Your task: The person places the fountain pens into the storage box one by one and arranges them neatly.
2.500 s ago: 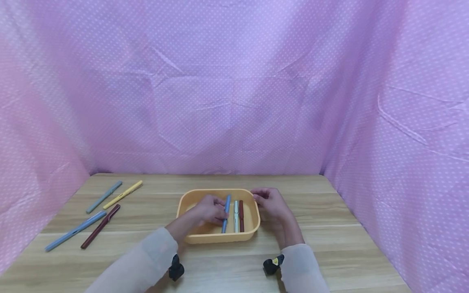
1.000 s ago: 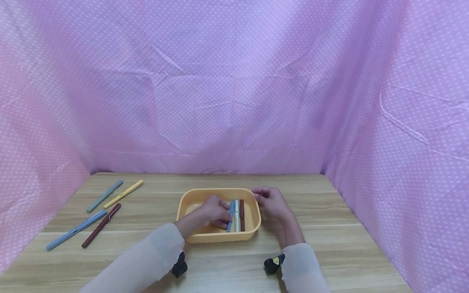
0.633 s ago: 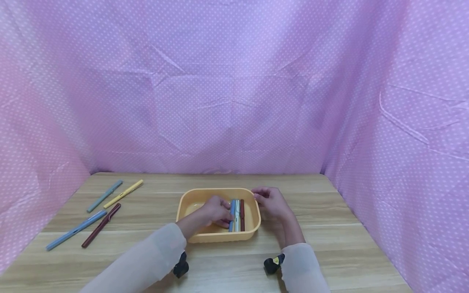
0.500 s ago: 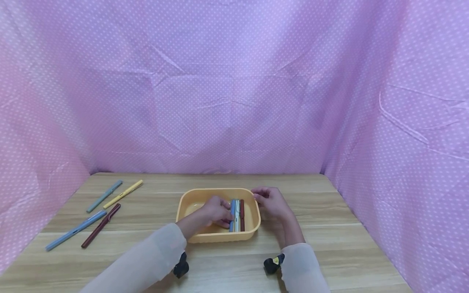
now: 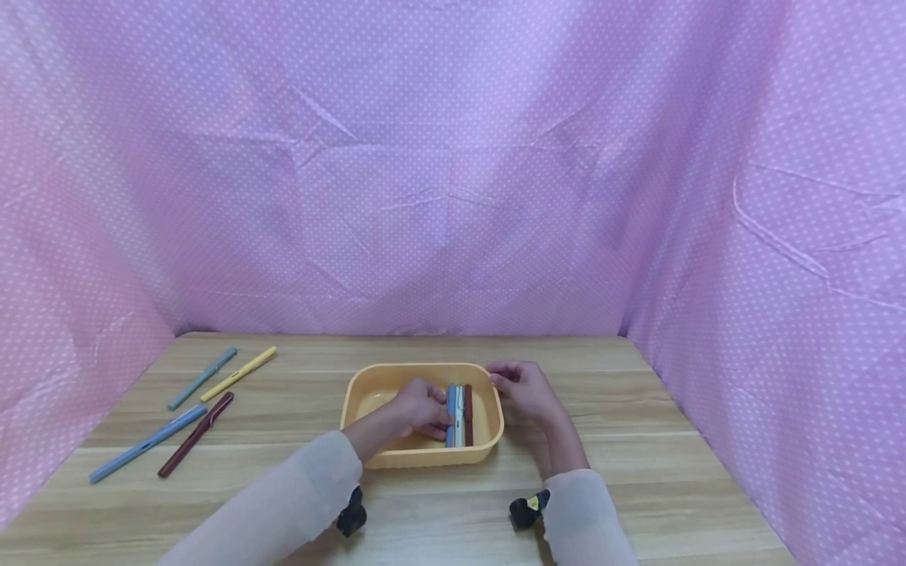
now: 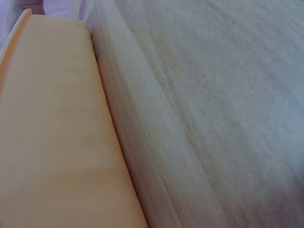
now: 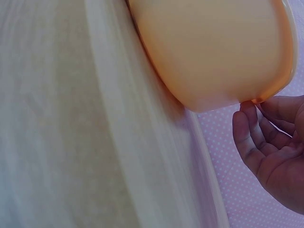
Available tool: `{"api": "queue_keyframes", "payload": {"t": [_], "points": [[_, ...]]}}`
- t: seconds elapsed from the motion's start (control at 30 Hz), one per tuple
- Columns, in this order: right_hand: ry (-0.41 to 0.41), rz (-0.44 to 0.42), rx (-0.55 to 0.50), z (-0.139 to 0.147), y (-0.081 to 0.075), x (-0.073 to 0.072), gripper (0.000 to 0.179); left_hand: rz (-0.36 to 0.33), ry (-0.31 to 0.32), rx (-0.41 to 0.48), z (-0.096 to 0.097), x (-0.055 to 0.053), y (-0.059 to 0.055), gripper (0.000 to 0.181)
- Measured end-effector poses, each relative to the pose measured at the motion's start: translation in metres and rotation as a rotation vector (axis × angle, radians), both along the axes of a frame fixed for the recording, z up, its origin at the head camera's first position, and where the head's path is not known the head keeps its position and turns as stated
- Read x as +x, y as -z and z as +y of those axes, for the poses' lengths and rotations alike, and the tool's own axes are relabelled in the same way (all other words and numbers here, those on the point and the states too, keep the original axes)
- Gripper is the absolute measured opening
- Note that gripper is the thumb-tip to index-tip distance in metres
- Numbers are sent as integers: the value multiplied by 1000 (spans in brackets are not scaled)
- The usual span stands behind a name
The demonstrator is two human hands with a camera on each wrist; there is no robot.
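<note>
A yellow plastic tray (image 5: 418,458) stands on the table. Reaching inside it, my left hand (image 5: 414,407) pinches a blue pen (image 5: 450,434) that lies against a pale mint pen (image 5: 458,424). A dark red pen (image 5: 469,420) lies just right of these two, all roughly parallel. My right hand (image 5: 527,393) holds the tray's right rim with its fingertips; the right wrist view shows these fingers (image 7: 243,130) bent up to the tray's edge. The left wrist view shows the tray's outer wall (image 6: 57,123), and the left hand is out of that frame.
On the table's left side lie a grey-green pen (image 5: 201,379), a yellow pen (image 5: 238,374), a longer blue pen (image 5: 147,445) and another dark red pen (image 5: 195,435). Pink dotted cloth (image 5: 396,196) hangs behind the wooden table (image 5: 637,440) and along its sides.
My left hand has moved the blue pen right, from tilted and apart to straight alongside the pale mint pen. The right hand has stayed at the tray's rim.
</note>
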State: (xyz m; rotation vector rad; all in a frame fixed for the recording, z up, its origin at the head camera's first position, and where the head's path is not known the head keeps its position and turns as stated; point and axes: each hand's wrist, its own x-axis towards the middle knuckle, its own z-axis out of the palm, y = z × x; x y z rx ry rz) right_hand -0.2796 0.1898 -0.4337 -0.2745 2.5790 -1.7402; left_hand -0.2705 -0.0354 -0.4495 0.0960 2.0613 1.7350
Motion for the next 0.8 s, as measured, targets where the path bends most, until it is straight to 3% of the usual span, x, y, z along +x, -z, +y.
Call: {"api": "queue_keyframes", "payload": {"t": [0.5,0.8], "points": [[-5,20,0,5,4,-2,19,71,-8,-71,1,-2,-5,47],[-24,19,-25,3,3,-2,21,78,-23,106,-22,-7,-17,49]]}}
